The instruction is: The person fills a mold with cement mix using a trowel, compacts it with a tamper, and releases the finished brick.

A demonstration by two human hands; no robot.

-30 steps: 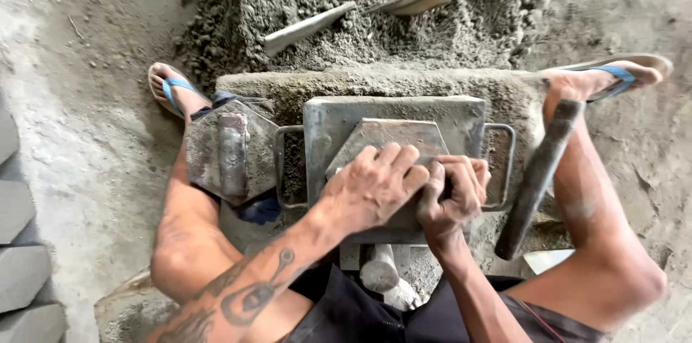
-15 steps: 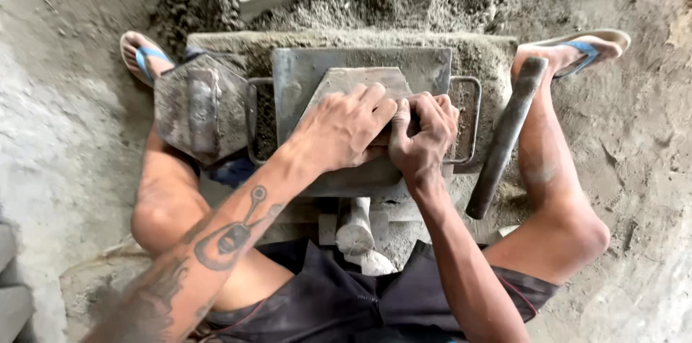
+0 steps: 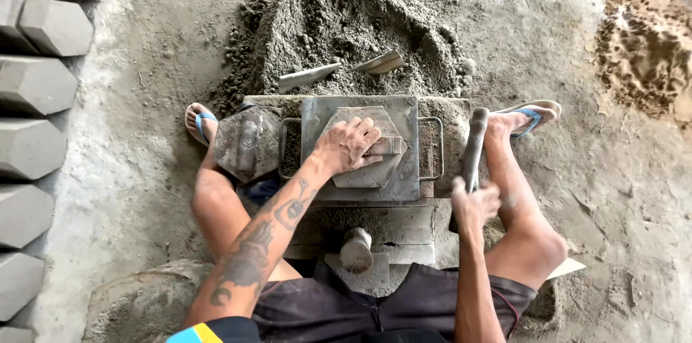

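My left hand [image 3: 350,145] rests flat on a hexagonal metal press plate [image 3: 364,174] that sits in a square steel mould [image 3: 407,145] with side handles. My right hand [image 3: 472,202] is shut on the lower end of a dark metal bar [image 3: 473,143] that leans beside the mould's right handle, against my right leg. The mould stands on a grey slab between my two feet in blue sandals.
A heap of damp grey mix [image 3: 346,26] with a trowel [image 3: 339,69] lies just beyond the mould. A second hexagonal metal piece [image 3: 245,143] sits at the mould's left. Rows of finished hexagonal grey blocks [image 3: 36,83] line the left edge. A short cylinder [image 3: 355,248] stands near my lap.
My right hand has left the press plate and taken hold of the metal bar at the right. My left hand stays on the plate. The camera has pulled back and up.
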